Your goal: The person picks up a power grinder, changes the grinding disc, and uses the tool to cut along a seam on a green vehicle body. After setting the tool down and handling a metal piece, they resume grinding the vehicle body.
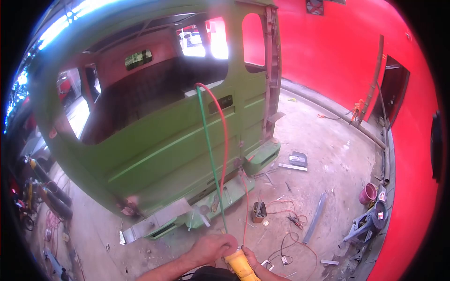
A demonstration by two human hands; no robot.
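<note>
Tool point(240, 268), yellow, held under left hand point(213, 247) and over right hand point(253, 259).

A vehicle body workshop. A stripped green cab point(164, 154), with no glass and bare metal at its sill, stands on a stained concrete floor point(328, 136) closed in by red walls point(337, 56). Red and green hoses point(211, 154) hang over its door. Gas cylinders point(51, 192) lie at the floor's left edge. Metal strips point(315, 218), cables point(290, 234) and a tin of tools point(258, 211) litter the middle. A bucket point(369, 193) and a stand point(363, 227) sit by the right wall. A yellow tool point(240, 263) is gripped at the near edge.
</note>
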